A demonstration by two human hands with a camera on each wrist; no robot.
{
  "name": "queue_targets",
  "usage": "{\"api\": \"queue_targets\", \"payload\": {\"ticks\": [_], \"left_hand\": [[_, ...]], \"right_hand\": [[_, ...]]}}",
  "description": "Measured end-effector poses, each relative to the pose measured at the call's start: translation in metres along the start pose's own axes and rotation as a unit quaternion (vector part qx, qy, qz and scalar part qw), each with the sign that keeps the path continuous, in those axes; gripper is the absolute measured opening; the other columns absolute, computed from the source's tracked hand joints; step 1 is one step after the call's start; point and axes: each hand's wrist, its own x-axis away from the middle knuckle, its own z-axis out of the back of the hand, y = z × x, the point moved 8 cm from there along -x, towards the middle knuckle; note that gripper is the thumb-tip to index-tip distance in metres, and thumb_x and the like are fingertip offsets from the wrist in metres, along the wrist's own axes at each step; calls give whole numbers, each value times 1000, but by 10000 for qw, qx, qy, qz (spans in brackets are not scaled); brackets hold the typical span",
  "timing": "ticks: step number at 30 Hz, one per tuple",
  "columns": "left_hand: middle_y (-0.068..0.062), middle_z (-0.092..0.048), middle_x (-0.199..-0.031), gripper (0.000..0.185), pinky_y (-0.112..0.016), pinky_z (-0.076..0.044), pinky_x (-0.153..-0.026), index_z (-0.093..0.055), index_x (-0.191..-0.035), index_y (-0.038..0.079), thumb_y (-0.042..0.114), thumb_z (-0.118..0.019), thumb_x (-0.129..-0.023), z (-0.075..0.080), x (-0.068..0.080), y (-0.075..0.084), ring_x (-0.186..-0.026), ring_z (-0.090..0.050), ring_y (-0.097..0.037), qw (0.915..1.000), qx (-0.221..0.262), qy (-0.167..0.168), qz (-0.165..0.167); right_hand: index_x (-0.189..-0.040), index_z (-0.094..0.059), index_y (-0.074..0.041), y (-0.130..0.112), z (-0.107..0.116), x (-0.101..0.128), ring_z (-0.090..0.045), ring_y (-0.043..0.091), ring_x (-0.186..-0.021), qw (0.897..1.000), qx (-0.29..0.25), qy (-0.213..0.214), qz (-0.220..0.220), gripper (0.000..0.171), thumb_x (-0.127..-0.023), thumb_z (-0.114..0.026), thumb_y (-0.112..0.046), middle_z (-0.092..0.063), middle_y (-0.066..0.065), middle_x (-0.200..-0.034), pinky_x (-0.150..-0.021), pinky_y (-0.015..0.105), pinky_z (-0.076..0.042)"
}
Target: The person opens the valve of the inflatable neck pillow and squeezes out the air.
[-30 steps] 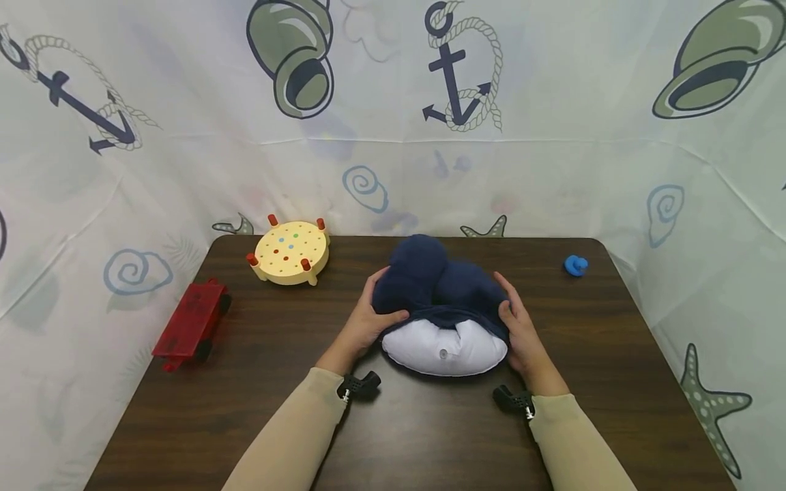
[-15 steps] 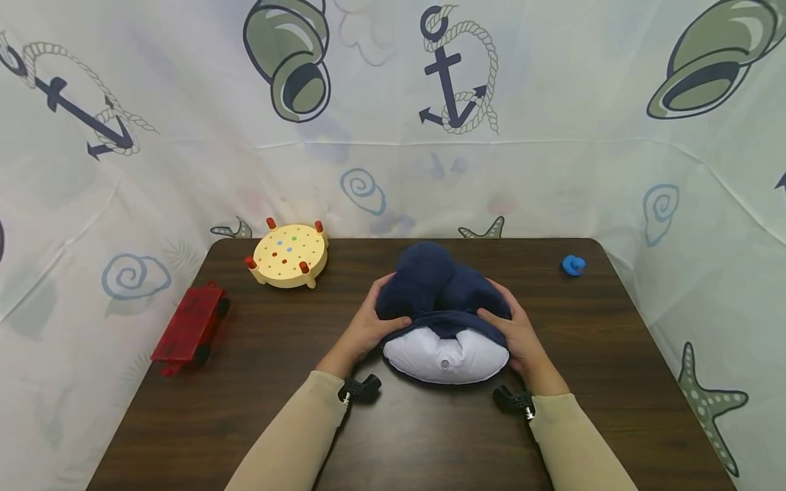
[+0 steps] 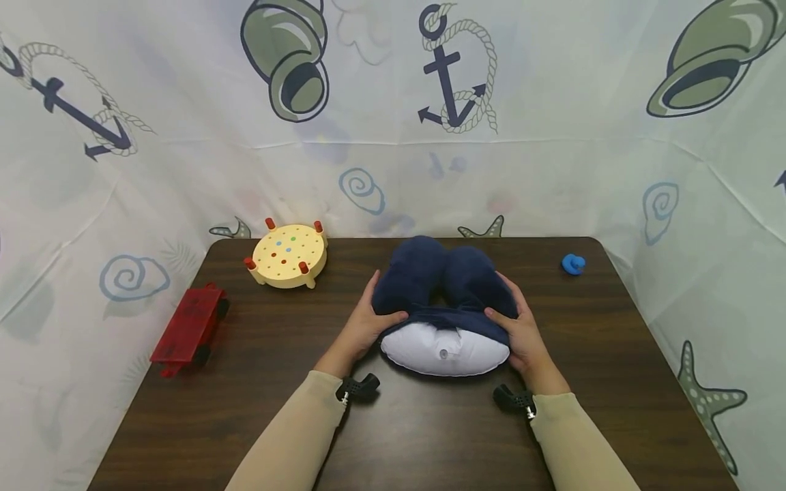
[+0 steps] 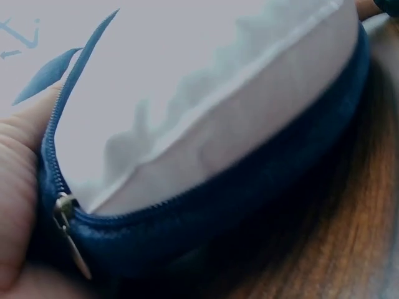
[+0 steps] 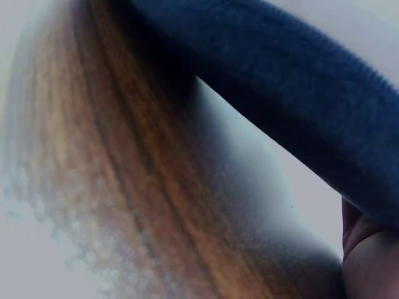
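Observation:
A navy travel neck pillow (image 3: 408, 273) sits mid-table between the two hands, its rounded ends pointing away. Through the unzipped near side of its cover bulges a white inflatable inner (image 3: 473, 351) with a small round valve (image 3: 443, 354). At the left, the left hand (image 3: 365, 324) grips the cover, thumb along its top near the opening. The right hand (image 3: 527, 334) holds the other side the same way, its lower fingers partly hidden. In the left wrist view, a metal zipper pull (image 4: 65, 208) hangs at the opening's corner, close to the left hand.
On the dark wooden table (image 3: 276, 409), a translucent red wheeled toy cart (image 3: 190, 324) stands at the left edge. A yellow round toy with red pegs (image 3: 288, 256) is at the back left, and a small blue object (image 3: 573, 264) at the back right. A patterned curtain (image 3: 393, 191) hangs behind.
The pillow's far ends have spread apart, opening a gap between them. It shifted slightly nearer, then back. The right thumb moved from the side onto the top of the cover.

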Motion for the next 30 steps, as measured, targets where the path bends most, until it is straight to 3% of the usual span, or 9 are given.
{"api": "queue_targets", "payload": {"ticks": [4,9,13,17,20,22,24,27,30], "left_hand": [[-10,-52,-165,93,-56,-33,-131,-47,-163,23,8,-94,-84,-1,0,3,-156,-45,-33,9997,142,-91,-160],[-11,-51,-163,91,-57,-32,-130,-47,-159,22,0,-92,-84,-2,3,7,-155,-45,-34,9992,154,-130,-356],[-11,-48,-166,93,-58,-30,-131,-43,-163,23,-6,-87,-86,-3,6,8,-157,-42,-35,9985,231,-235,-440],[-11,-42,-172,95,-57,-26,-133,-37,-168,23,-6,-82,-90,-5,5,8,-161,-37,-35,9981,309,-290,-450],[-9,-36,-175,99,-55,-24,-134,-30,-170,27,3,-85,-92,-5,4,7,-163,-33,-33,9977,515,-303,-309],[-8,-34,-175,103,-54,-24,-133,-27,-170,30,16,-91,-90,-4,4,7,-163,-31,-32,9967,704,-307,-245],[-5,-29,-176,109,-55,-22,-133,-25,-171,34,30,-95,-87,-4,4,7,-163,-28,-31,9951,876,-359,-277],[0,-25,-178,101,-55,-21,-133,-25,-170,42,42,-89,-91,-5,3,8,-164,-26,-29,9934,992,-430,-388],[5,-28,-177,78,-51,-25,-131,-30,-168,46,37,-75,-104,-7,2,7,-162,-28,-25,9935,1001,-434,-334]], "right_hand": [[-169,-37,-36,-2,1,2,-46,14,-148,9999,152,-5,36,80,-105,-67,1,-38,-2,-171,-102,23,-57],[-169,-37,-35,-2,2,3,-47,15,-146,9995,281,19,120,79,-106,-67,0,-38,-2,-170,-98,23,-58],[-166,-43,-34,0,4,6,-52,12,-140,9997,220,100,62,73,-106,-67,1,-47,-5,-161,-97,23,-59],[-134,-68,-30,1,8,6,-62,10,-120,9991,-156,396,62,47,-103,-68,5,-64,-8,-133,-90,23,-58],[-112,-72,-28,0,8,5,-65,9,-106,9974,-560,434,149,34,-102,-69,5,-69,-9,-115,-85,22,-57],[-116,-71,-27,-2,5,3,-66,9,-106,9967,-747,171,249,29,-104,-70,-1,-70,-9,-116,-86,22,-57],[-132,-66,-28,-4,-1,3,-65,8,-114,9960,-777,-243,371,26,-108,-68,-17,-68,-8,-128,-93,23,-57],[-162,-44,-31,-5,-12,4,-56,9,-136,9916,-636,-1019,485,49,-114,-49,-41,-53,-6,-156,-109,24,-51],[-175,-18,-33,-4,-19,6,-42,9,-152,9865,-448,-1505,469,65,-114,-29,-54,-34,-6,-173,-119,23,-43]]}}
